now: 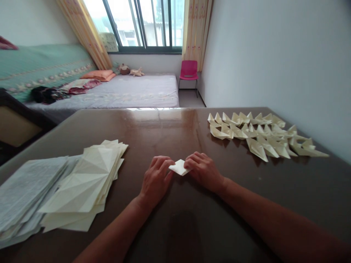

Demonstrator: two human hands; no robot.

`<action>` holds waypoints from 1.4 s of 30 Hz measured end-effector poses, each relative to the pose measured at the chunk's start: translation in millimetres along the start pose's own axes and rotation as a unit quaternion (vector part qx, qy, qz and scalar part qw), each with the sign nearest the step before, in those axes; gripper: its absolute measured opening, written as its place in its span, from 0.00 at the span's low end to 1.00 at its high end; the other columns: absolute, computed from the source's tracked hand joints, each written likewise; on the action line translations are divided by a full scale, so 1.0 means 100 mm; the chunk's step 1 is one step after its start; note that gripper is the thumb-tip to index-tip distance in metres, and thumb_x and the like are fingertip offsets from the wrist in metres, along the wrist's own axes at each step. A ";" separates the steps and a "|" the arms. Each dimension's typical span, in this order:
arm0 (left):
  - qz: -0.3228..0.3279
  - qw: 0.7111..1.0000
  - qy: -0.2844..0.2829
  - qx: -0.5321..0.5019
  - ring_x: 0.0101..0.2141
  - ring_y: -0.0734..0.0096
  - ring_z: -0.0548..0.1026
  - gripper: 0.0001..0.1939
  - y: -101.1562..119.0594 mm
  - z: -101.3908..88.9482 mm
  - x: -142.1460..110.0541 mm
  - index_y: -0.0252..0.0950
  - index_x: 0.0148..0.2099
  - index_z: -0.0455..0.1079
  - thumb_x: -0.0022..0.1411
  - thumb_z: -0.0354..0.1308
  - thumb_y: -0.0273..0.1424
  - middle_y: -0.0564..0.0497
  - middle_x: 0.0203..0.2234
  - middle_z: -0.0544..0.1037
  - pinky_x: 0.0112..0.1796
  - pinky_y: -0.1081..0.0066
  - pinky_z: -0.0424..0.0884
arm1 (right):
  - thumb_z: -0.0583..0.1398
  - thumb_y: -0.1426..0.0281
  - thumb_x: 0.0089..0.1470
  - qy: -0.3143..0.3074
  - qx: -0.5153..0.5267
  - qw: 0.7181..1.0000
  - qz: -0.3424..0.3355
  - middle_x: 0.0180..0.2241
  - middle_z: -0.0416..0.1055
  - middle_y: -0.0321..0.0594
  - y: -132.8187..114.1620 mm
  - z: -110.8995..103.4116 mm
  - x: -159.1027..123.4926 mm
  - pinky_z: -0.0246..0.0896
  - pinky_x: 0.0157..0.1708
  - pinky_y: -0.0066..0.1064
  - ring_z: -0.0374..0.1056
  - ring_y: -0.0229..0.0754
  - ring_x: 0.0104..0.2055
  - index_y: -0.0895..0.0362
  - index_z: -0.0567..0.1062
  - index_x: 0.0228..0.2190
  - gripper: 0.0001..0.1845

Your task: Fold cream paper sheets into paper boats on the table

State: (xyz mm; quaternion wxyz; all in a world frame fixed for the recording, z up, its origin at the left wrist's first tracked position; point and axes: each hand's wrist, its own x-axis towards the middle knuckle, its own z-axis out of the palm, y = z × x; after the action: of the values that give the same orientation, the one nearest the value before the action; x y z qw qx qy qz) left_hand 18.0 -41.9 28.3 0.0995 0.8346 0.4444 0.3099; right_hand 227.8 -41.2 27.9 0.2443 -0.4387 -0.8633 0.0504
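A small folded piece of cream paper [180,167] lies between my hands over the middle of the table. My left hand [157,176] grips its left corner, fingers closed and the thumb below. On the opposite corner, my right hand [204,171] has its fingers curled over the paper. The parts of the paper under the fingertips are hidden. To the left rests a stack of creased cream sheets [93,164]. Several folded paper boats [256,146] stand in rows at the right.
The brown glossy table [153,135] reflects the window. A pile of grey printed papers [30,190] lies at the left, partly under the cream sheets. Beyond the table are a bed [142,89], a pink chair [189,70] and a wall [268,58] along the right.
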 end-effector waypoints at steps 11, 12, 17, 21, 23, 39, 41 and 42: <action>0.066 0.986 -0.145 0.050 0.40 0.70 0.69 0.14 -0.06 0.00 -0.03 0.43 0.43 0.73 0.68 0.45 0.34 0.51 0.37 0.76 0.40 0.71 0.67 | 0.56 0.67 0.59 -0.133 0.022 0.987 -0.087 0.42 0.72 0.39 0.21 -0.18 0.01 0.52 0.45 0.34 0.62 0.41 0.45 0.51 0.75 0.41 0.10; 0.060 0.986 -0.149 0.043 0.40 0.70 0.69 0.14 -0.06 -0.01 -0.02 0.43 0.43 0.73 0.68 0.45 0.35 0.52 0.37 0.76 0.40 0.72 0.67 | 0.56 0.66 0.59 -0.139 0.044 0.986 -0.085 0.40 0.73 0.38 0.23 -0.19 0.01 0.53 0.44 0.33 0.63 0.40 0.43 0.50 0.76 0.39 0.10; -0.018 0.990 -0.140 0.001 0.40 0.71 0.70 0.15 -0.08 0.01 0.03 0.41 0.40 0.73 0.68 0.45 0.36 0.53 0.36 0.77 0.42 0.72 0.67 | 0.54 0.66 0.61 -0.128 0.136 0.982 -0.013 0.35 0.74 0.38 0.30 -0.12 0.02 0.57 0.40 0.29 0.66 0.37 0.38 0.55 0.76 0.35 0.12; -0.075 0.991 -0.113 0.013 0.39 0.70 0.71 0.14 -0.08 0.08 0.08 0.40 0.43 0.71 0.69 0.44 0.36 0.53 0.35 0.77 0.41 0.70 0.68 | 0.53 0.67 0.61 -0.095 0.107 0.986 0.079 0.32 0.73 0.38 0.23 -0.02 0.02 0.57 0.38 0.29 0.66 0.38 0.37 0.56 0.74 0.34 0.10; -0.080 0.990 -0.109 0.034 0.40 0.69 0.72 0.14 -0.07 0.11 0.09 0.41 0.44 0.70 0.69 0.43 0.36 0.53 0.37 0.77 0.41 0.70 0.68 | 0.54 0.68 0.60 -0.086 0.075 0.987 0.109 0.33 0.73 0.38 0.17 0.01 0.01 0.55 0.38 0.29 0.65 0.38 0.37 0.56 0.72 0.35 0.08; 0.055 0.978 -0.140 0.148 0.45 0.68 0.67 0.14 0.00 0.11 0.05 0.44 0.53 0.66 0.67 0.48 0.30 0.52 0.45 0.72 0.42 0.71 0.68 | 0.53 0.69 0.61 -0.112 -0.099 0.985 0.085 0.42 0.69 0.40 -0.03 0.00 0.04 0.51 0.39 0.32 0.63 0.42 0.44 0.51 0.70 0.43 0.10; 0.076 0.973 -0.155 0.151 0.44 0.68 0.67 0.14 0.02 0.09 0.05 0.43 0.53 0.67 0.68 0.47 0.30 0.52 0.45 0.73 0.44 0.70 0.68 | 0.53 0.70 0.61 -0.120 -0.135 0.982 0.048 0.42 0.69 0.40 -0.06 -0.02 0.02 0.51 0.39 0.34 0.62 0.44 0.45 0.51 0.71 0.43 0.10; 0.077 0.971 -0.162 0.159 0.44 0.67 0.67 0.15 0.03 0.08 0.05 0.42 0.53 0.67 0.68 0.46 0.30 0.52 0.44 0.74 0.44 0.69 0.69 | 0.53 0.70 0.61 -0.124 -0.152 0.980 0.029 0.41 0.70 0.41 -0.08 -0.03 0.01 0.51 0.39 0.35 0.62 0.45 0.45 0.51 0.71 0.44 0.11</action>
State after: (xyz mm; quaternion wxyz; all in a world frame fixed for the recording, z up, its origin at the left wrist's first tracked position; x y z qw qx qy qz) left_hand 27.1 -38.7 25.5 0.0122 0.9105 0.4005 0.1025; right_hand 222.7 -45.8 33.7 0.0636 -0.4863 -0.8712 -0.0205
